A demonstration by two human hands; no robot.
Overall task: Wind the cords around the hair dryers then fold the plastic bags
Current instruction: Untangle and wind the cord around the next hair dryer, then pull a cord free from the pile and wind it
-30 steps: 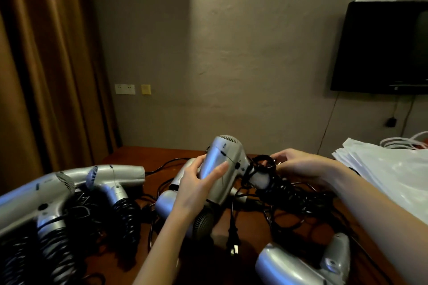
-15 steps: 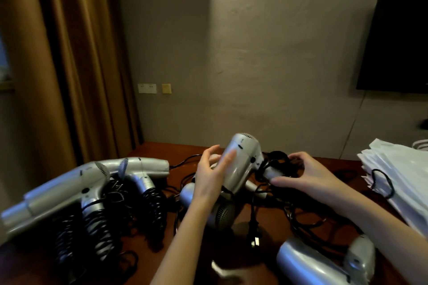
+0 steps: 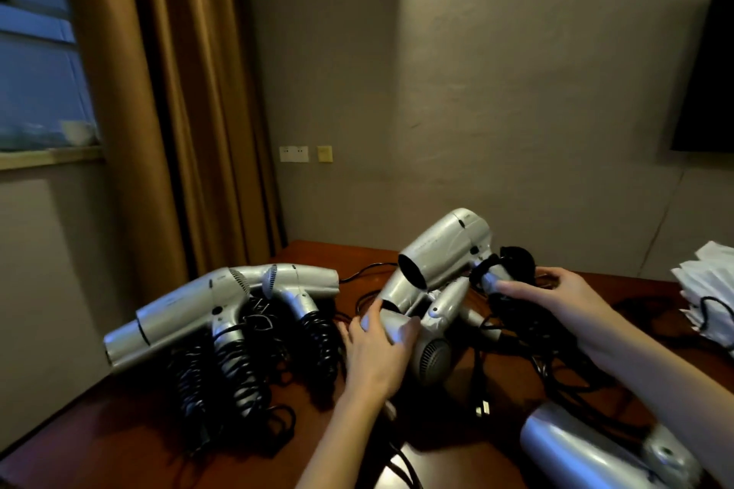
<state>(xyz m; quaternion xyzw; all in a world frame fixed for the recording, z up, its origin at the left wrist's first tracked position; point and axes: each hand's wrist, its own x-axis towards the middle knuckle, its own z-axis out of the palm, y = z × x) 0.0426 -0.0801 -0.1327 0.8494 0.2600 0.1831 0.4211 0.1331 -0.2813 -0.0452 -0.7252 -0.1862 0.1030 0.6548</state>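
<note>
Silver plastic hair dryer tilts above a dark wooden table, its cord-wrapped handle pinched by the right hand. Left hand grips another silver dryer's nozzle just below. White plastic bags lie beyond the right wrist.

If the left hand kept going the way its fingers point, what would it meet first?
The left hand points up and away, and its fingers already touch the nozzle of a lying dryer. Beyond that is probably the raised dryer; depth is unclear.
</note>
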